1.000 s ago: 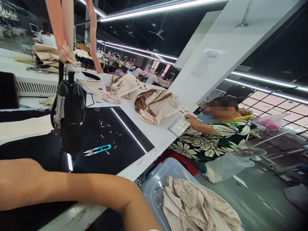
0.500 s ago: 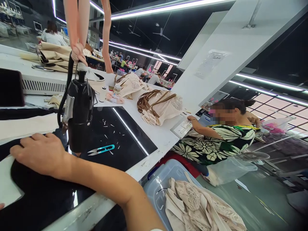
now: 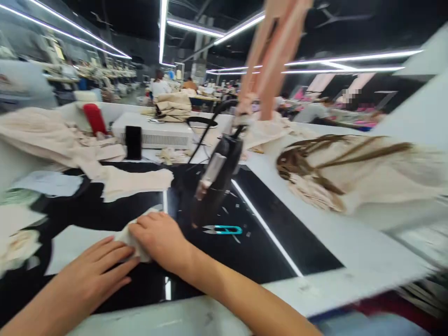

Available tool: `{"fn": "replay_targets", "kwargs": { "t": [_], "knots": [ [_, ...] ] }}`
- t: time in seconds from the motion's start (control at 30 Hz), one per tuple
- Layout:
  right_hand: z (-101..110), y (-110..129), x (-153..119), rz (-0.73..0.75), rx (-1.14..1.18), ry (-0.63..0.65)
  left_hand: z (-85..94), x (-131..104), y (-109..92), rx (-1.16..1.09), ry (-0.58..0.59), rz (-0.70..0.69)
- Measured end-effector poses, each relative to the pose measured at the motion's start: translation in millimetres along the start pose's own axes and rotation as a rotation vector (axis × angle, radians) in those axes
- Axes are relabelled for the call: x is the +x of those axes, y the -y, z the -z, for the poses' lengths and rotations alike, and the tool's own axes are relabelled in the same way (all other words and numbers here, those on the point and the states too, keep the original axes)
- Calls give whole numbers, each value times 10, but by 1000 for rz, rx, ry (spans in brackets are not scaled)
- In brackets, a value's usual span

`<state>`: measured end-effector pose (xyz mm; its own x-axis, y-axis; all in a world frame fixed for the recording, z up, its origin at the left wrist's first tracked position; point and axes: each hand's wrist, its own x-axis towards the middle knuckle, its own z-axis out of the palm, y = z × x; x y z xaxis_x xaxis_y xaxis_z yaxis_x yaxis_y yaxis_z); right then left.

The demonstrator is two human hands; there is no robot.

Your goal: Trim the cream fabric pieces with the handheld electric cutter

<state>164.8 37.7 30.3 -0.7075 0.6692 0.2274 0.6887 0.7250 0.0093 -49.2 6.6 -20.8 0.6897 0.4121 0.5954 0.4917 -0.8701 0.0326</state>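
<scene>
My left hand point(image 3: 94, 273) lies low on the table with its fingers stretched out and slightly apart, their tips touching a pale fabric piece point(image 3: 135, 242). From the right, my right hand point(image 3: 161, 238) bends its fingers over that same piece, closed on its upper part; the thumb is hidden. Under my left hand, a white flat piece point(image 3: 77, 245) rests on the shiny black work surface point(image 3: 280, 252). Turquoise thread snips point(image 3: 227, 229) lie to the right of my right hand, among small scraps. A black cylindrical tool point(image 3: 222, 172), blurred, hangs tilted from pinkish straps just beyond.
A cream fabric strip point(image 3: 138, 182) lies behind my hands. Farther back are a phone point(image 3: 133, 142) and a white vented box point(image 3: 164, 133). Beige garments with brown straps point(image 3: 350, 163) are heaped at right; more fabric point(image 3: 38, 135) is piled at left. People work in the background.
The view has swung left, bringing my left hand fully into sight. My right hand now holds pale fabric beside it. The hanging tool is more tilted, and the co-worker at right is out of view.
</scene>
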Motion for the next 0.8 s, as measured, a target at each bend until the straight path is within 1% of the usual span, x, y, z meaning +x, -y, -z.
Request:
{"fn": "replay_targets", "kwargs": {
  "t": [0.03, 0.07, 0.13, 0.17, 0.23, 0.3, 0.37, 0.43, 0.5, 0.6, 0.8],
  "knots": [
    [-24, -59, -12, 3, 21, -44, 79, 11, -3, 53, 120, -13],
    [-51, -113, -23, 10, 47, -86, 136, 38, -16, 79, 175, -2],
    [-105, -196, -56, 3, 85, -162, 198, 116, -54, 54, 238, 29],
    [-130, -220, -78, 4, 103, -187, 213, 153, -71, 25, 246, 50],
    [-175, -238, -130, 6, 123, -221, 238, 195, -85, -44, 225, 93],
    [-211, -226, -179, 16, 124, -231, 263, 185, -61, -92, 166, 160],
    [-240, -204, -219, 23, 114, -227, 278, 133, 5, -88, 105, 251],
    [-264, -182, -259, 20, 93, -228, 279, 58, 92, -34, 74, 334],
    [-285, -163, -304, 25, 57, -246, 270, -19, 167, 39, 81, 387],
    [-309, -140, -376, 49, 19, -279, 265, -110, 208, 140, 122, 406],
    [-320, -98, -464, 71, 22, -297, 322, -195, 102, 278, 157, 402]
  ]
}}
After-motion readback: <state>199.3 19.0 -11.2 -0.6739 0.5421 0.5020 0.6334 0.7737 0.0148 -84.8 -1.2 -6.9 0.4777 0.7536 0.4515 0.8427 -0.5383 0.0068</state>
